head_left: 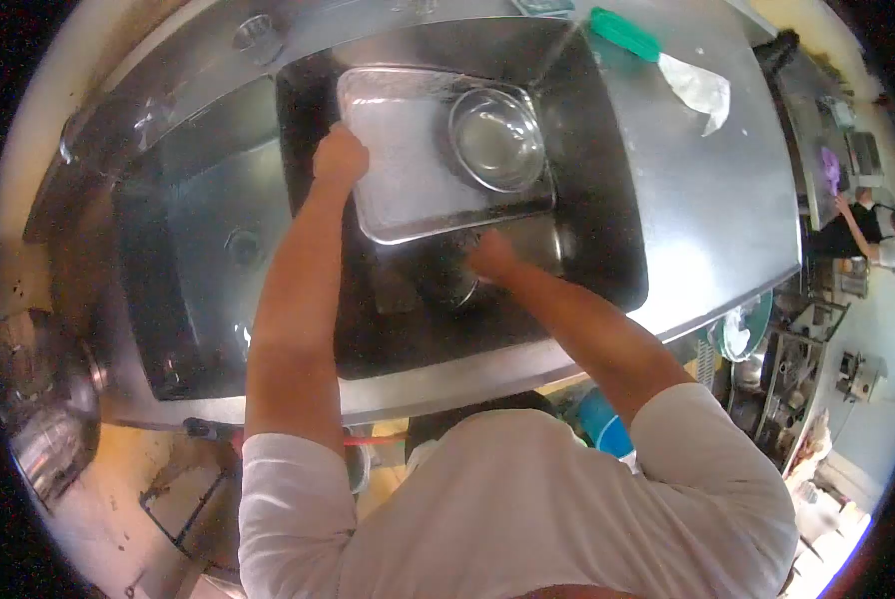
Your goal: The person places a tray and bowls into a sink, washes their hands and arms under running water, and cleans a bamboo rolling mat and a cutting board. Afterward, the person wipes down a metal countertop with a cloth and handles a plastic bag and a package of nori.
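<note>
My left hand (pixel 341 158) is closed on the left rim of a shallow rectangular metal tray (pixel 403 150), which lies tilted in the right sink basin (pixel 602 215). On the tray's right side sits a round metal bowl (pixel 497 140) with a shiny rim. Below the tray's near edge, my right hand (pixel 492 258) reaches low into the basin beside a dark round drain (pixel 452 285). Its fingers look curled, and what they hold, if anything, is hidden.
A second basin (pixel 223 230) adjoins on the left. On the right steel counter (pixel 717 230) lie a green object (pixel 624 34) and a white cloth (pixel 697 90). A clear cup (pixel 258 37) stands at the back left. Another person (pixel 867 228) works at the far right.
</note>
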Demonstrator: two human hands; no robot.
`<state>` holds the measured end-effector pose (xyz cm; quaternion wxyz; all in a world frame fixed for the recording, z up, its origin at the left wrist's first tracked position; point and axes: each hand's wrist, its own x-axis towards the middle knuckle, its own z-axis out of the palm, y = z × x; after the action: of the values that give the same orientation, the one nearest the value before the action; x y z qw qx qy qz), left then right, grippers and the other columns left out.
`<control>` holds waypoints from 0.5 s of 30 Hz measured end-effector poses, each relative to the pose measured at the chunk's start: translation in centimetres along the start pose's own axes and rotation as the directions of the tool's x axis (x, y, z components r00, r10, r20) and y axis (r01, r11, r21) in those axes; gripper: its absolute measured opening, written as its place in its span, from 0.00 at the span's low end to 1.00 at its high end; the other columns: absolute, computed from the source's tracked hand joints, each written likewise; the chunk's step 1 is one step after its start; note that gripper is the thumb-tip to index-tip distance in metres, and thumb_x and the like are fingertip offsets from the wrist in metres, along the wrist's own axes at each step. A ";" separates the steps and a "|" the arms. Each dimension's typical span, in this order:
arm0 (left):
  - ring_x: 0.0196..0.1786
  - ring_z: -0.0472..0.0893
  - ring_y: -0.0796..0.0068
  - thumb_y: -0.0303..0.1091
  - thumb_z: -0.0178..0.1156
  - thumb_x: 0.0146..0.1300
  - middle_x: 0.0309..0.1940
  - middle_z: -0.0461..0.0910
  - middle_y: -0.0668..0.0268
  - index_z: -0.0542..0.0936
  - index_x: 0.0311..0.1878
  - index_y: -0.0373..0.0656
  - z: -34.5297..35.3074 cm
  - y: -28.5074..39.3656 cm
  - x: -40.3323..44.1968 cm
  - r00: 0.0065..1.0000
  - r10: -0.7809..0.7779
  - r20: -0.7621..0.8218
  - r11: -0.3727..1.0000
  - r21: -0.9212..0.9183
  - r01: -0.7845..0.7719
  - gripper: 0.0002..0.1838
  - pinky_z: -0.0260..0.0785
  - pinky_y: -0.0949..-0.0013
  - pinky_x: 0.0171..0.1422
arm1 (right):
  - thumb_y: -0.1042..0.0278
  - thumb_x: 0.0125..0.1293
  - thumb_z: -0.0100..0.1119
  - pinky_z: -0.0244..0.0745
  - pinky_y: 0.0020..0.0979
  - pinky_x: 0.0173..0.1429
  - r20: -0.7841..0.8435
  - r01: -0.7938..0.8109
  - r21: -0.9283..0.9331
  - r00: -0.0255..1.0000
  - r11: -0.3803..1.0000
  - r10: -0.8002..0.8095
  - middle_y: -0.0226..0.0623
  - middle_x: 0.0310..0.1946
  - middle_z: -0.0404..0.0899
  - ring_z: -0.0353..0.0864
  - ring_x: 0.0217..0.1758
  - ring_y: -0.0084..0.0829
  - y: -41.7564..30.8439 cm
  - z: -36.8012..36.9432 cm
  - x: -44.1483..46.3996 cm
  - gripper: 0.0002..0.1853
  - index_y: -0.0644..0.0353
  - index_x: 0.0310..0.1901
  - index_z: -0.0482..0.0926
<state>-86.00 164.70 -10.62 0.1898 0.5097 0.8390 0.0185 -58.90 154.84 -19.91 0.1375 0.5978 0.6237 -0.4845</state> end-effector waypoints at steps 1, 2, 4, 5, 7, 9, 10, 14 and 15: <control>0.58 0.77 0.43 0.33 0.52 0.61 0.53 0.76 0.40 0.69 0.57 0.31 0.3 0.4 0.1 1.000 0.016 0.003 1.000 -0.004 -0.016 0.22 0.70 0.51 0.62 | 0.67 0.55 0.60 0.79 0.47 0.48 -0.012 -0.011 0.005 1.000 1.000 0.011 0.57 0.41 0.80 0.83 0.46 0.52 1.1 0.1 0.1 0.21 0.72 0.48 0.76; 0.58 0.77 0.44 0.33 0.51 0.62 0.53 0.77 0.40 0.69 0.57 0.31 0.3 0.9 0.5 0.999 -0.021 -0.045 1.000 0.006 0.021 0.21 0.71 0.52 0.62 | 0.66 0.53 0.61 0.78 0.48 0.50 -0.015 0.083 -0.158 0.996 0.984 -0.086 0.58 0.42 0.80 0.82 0.47 0.53 1.9 0.3 0.7 0.22 0.70 0.48 0.76; 0.58 0.78 0.48 0.34 0.48 0.65 0.54 0.77 0.43 0.71 0.55 0.30 0.1 1.2 0.2 0.994 -0.055 -0.095 0.998 0.017 0.057 0.20 0.71 0.53 0.62 | 0.66 0.51 0.63 0.77 0.49 0.52 0.001 0.161 -0.310 0.986 0.937 -0.169 0.60 0.43 0.79 0.81 0.49 0.55 2.0 -0.3 -1.3 0.23 0.67 0.49 0.76; 0.58 0.78 0.48 0.34 0.48 0.65 0.54 0.77 0.43 0.71 0.55 0.30 -0.3 1.2 0.9 0.994 -0.047 -0.094 0.999 0.011 0.049 0.20 0.71 0.53 0.62 | 0.66 0.50 0.63 0.76 0.49 0.54 -0.113 0.148 -0.244 0.977 0.958 -0.179 0.59 0.44 0.79 0.80 0.49 0.55 1.8 -1.2 -2.5 0.22 0.66 0.48 0.76; 0.58 0.79 0.49 0.33 0.48 0.65 0.54 0.77 0.43 0.74 0.53 0.30 -0.4 0.8 1.7 0.993 0.116 -0.033 0.977 0.186 -0.108 0.19 0.72 0.54 0.61 | 0.67 0.50 0.63 0.75 0.49 0.55 -0.218 0.128 -0.175 0.962 0.976 -0.166 0.58 0.44 0.79 0.80 0.50 0.56 1.9 -2.4 -4.8 0.22 0.64 0.48 0.76; 0.57 0.79 0.48 0.32 0.49 0.64 0.53 0.78 0.44 0.76 0.51 0.30 -0.6 1.5 1.2 0.992 0.063 -0.113 0.992 0.120 -0.050 0.17 0.72 0.55 0.61 | 0.68 0.50 0.63 0.74 0.48 0.57 -0.226 0.293 -0.195 0.915 0.936 -0.334 0.54 0.45 0.79 0.78 0.51 0.58 3.2 -4.2 -5.2 0.22 0.62 0.49 0.76; 0.56 0.79 0.48 0.32 0.49 0.64 0.53 0.78 0.45 0.75 0.51 0.30 -0.9 1.5 1.3 0.993 0.072 -0.089 0.985 0.163 -0.057 0.17 0.73 0.54 0.61 | 0.68 0.50 0.63 0.74 0.48 0.57 -0.229 0.296 -0.198 0.913 0.934 -0.338 0.54 0.45 0.79 0.78 0.51 0.58 3.9 -5.0 -5.2 0.22 0.62 0.49 0.76; 0.55 0.80 0.46 0.32 0.51 0.63 0.53 0.78 0.45 0.76 0.51 0.31 2.6 -2.3 5.1 0.991 0.118 -0.067 0.976 0.190 -0.104 0.17 0.73 0.54 0.60 | 0.71 0.53 0.60 0.77 0.45 0.46 -0.243 0.503 -0.206 0.805 0.839 -0.542 0.49 0.37 0.81 0.81 0.40 0.52 5.3 -9.8 -7.4 0.15 0.64 0.44 0.77; 0.55 0.80 0.46 0.32 0.51 0.63 0.53 0.78 0.45 0.76 0.51 0.31 3.4 -2.8 5.7 0.989 0.131 -0.069 0.976 0.186 -0.117 0.17 0.73 0.54 0.60 | 0.72 0.55 0.60 0.79 0.46 0.40 -0.193 0.485 -0.120 0.845 0.866 -0.499 0.47 0.32 0.81 0.83 0.35 0.48 5.0 -11.6 -9.0 0.12 0.64 0.42 0.77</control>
<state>-89.58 167.76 -16.09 0.1068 0.5751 0.8107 -0.0257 -47.56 157.28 -9.64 -0.0405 0.4624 0.7830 -0.4141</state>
